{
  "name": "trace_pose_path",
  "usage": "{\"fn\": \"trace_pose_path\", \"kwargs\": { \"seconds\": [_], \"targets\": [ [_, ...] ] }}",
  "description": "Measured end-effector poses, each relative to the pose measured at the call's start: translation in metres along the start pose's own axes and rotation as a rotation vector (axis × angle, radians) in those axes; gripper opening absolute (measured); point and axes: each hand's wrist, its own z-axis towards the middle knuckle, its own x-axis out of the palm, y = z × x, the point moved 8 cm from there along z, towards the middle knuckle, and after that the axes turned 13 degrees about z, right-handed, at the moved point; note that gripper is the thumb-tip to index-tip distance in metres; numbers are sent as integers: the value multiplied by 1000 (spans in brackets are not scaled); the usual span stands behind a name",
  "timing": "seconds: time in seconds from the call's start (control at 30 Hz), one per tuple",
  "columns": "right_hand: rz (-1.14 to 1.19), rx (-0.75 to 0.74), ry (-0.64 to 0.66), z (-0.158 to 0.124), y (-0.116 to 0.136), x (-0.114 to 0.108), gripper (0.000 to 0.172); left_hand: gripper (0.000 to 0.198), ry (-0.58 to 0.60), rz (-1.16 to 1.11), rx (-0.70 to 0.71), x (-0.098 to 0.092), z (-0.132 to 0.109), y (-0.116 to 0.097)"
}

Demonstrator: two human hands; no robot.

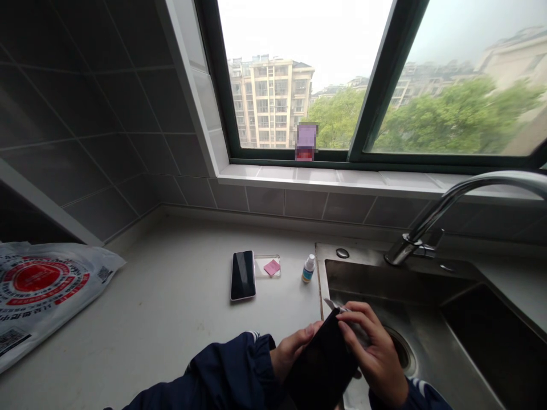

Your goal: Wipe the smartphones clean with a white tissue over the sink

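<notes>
My left hand (294, 347) grips the left edge of a black, flat, tablet-like object (322, 361), which is held tilted over the counter's edge by the sink. At its upper corner, the fingers of my right hand (371, 347) are closed on a thin whitish piece (331, 304), perhaps a cloth or film; its kind is unclear. Beyond my hands a small white spray bottle (308, 269) with a blue and yellow label stands upright. Left of it a phone (243, 275) lies screen up beside a clear phone case (277, 259) with a folded pink cloth (272, 267) on it.
To the right is a steel sink (421, 324) with a curved chrome faucet (444, 210). A printed plastic bag (55, 290) lies on the pale counter (171, 285) at the far left. Behind the counter are a tiled wall (265, 200) and a window sill (333, 175).
</notes>
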Motion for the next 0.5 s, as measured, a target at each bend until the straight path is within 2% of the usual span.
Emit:
{"fn": "trace_pose_path", "kwargs": {
  "seconds": [0.13, 0.3, 0.5],
  "targets": [
    [-3, 5, 10, -1, -1, 2, 14, 57, 30, -18, 28, 1, -1, -1],
    [26, -16, 66, -1, 3, 9, 18, 52, -47, -53, -2, -6, -5, 1],
    [-76, -92, 155, -4, 6, 17, 38, 63, -90, -92, -75, -8, -6, 4]
  ]
}}
